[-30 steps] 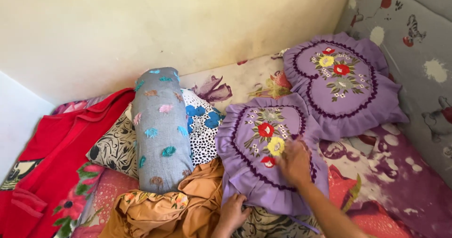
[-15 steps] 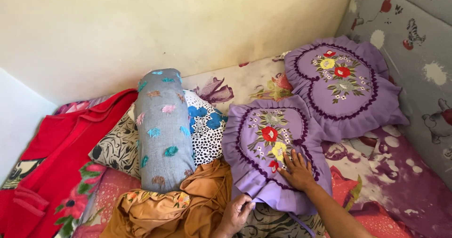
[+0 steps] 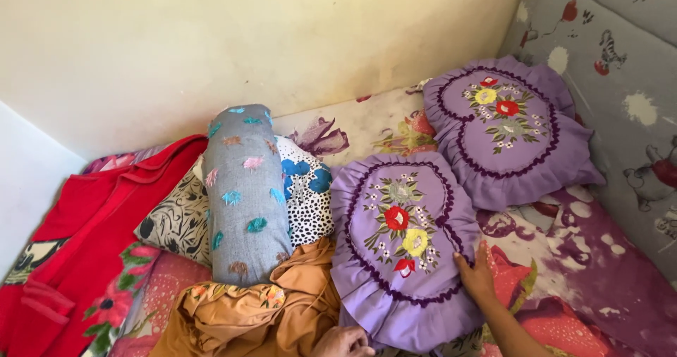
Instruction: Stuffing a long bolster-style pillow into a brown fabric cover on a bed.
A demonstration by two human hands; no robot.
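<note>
Head view, looking down on a bed against a cream wall point(image 3: 247, 39). Lower centre of the frame: a purple heart-shaped cushion point(image 3: 405, 251) with ruffled edge and embroidered red and yellow flowers, lying flat, its lower edge over an orange cloth point(image 3: 247, 315). Right hand point(image 3: 477, 276) at lower right, resting against the cushion's right ruffle, fingers extended and slightly spread, flat on the fabric rather than clamped. Left hand point(image 3: 343, 341) at the bottom edge, partly cut off by the frame, knuckles up just below the cushion's lower ruffle; fingers seemingly curled, though whether gripping the fabric cannot be told. Upper right: a second, matching purple cushion point(image 3: 504, 135), touching the first at its upper edge and leaning toward a grey padded panel point(image 3: 620, 68) printed with animals. Centre left: a grey bolster point(image 3: 243, 195) with coloured tufts lying over a black-and-white patterned pillow point(image 3: 173, 219) and a spotted one point(image 3: 307, 202). Far left: a red blanket point(image 3: 77, 237). Underneath all: a floral sheet point(image 3: 578, 258).
</note>
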